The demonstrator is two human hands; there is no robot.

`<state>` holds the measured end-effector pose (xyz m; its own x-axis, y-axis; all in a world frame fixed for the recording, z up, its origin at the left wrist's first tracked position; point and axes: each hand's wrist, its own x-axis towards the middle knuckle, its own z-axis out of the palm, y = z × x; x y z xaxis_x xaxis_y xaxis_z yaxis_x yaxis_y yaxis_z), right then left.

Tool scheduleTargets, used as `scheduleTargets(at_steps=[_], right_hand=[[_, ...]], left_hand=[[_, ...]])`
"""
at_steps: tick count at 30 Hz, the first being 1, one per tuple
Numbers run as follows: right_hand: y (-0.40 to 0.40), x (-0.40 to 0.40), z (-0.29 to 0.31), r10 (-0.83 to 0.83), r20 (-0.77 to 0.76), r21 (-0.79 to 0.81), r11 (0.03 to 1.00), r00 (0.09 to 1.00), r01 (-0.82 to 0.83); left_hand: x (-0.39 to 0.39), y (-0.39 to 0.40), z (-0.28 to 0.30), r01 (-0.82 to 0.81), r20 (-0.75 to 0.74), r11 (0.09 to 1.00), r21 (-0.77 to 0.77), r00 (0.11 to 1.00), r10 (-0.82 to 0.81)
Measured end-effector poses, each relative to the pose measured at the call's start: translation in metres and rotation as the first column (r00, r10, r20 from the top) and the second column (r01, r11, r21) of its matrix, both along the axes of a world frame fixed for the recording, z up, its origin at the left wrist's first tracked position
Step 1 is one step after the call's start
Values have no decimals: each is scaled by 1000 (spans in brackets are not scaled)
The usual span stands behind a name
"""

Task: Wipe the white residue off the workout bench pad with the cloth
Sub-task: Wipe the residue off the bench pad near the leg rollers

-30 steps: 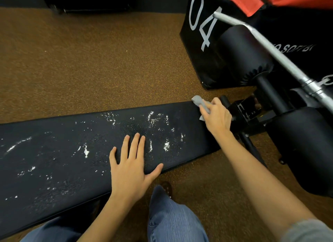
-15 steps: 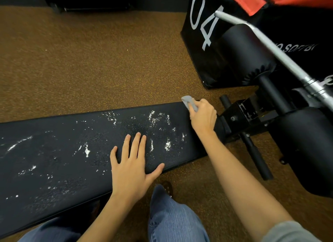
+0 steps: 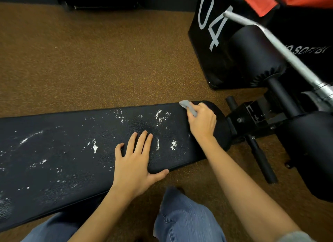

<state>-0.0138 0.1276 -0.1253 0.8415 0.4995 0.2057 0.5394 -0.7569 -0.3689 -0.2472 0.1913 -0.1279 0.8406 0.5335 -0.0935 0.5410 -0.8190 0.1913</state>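
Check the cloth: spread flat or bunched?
Bunched. The gray cloth is wadded in the right hand, whose fingers curl round it; only a crumpled end shows, at the far edge of the bench pad.

We see brown speckled carpet (image 3: 90, 61) across the frame, and a black box (image 3: 212, 49) marked "04" at upper right.

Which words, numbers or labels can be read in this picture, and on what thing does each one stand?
"04": large white digits on the black padded box at upper right.
"SOFTB": white letters further right on the same box, partly hidden by the metal bar; the rest cannot be read.
No other text can be seen.
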Motion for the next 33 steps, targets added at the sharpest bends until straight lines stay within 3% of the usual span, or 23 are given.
scheduleTargets(at_steps=[4, 6, 8, 10, 13, 20, 22, 24, 27, 29, 33], right_hand=[[-33, -52, -3, 364, -29, 41, 931, 931, -362], [-55, -42, -4, 448, -49, 35, 894, 893, -447], [-65, -12, -4, 389, -30, 33, 921, 921, -388], [-59, 12, -4, 226, -1, 65, 972, 974, -226], [-24, -3, -4, 68, 17, 75, 995, 998, -69], [-53, -71, -1, 446, -79, 78, 895, 892, -440], [-65, -44, 0, 372, -33, 35, 928, 928, -371], [-63, -9, 0, 177, -7, 37, 984, 984, -177], [-35, 0, -3, 31, 5, -2, 1000, 1000, -31], [-20, -22, -2, 21, -31, -20, 1000, 999, -22], [-36, -80, -6, 246, -135, 69, 969, 960, -238]], left_hand=[[4, -2, 2, -7, -7, 1000, -9, 1000, 7], [4, 0, 2, 0, -18, 1000, -11, 1000, 0], [2, 1, 0, 14, -25, 1000, -14, 1000, -15], [-1, 1, 0, 22, -25, 1000, -7, 999, -22], [-1, 3, -1, 12, -15, 1000, 2, 1000, -12], [-1, 5, -2, 28, -4, 1000, 12, 1000, -28], [-2, 6, 2, 38, -13, 999, -7, 999, -38], [-2, 5, 3, 58, -18, 998, -18, 998, -58], [-3, 5, 5, 72, -23, 997, -41, 997, -73], [1, 5, 7, 73, -18, 997, -40, 997, -74], [-6, 7, 6, 63, -14, 997, -34, 998, -63]])
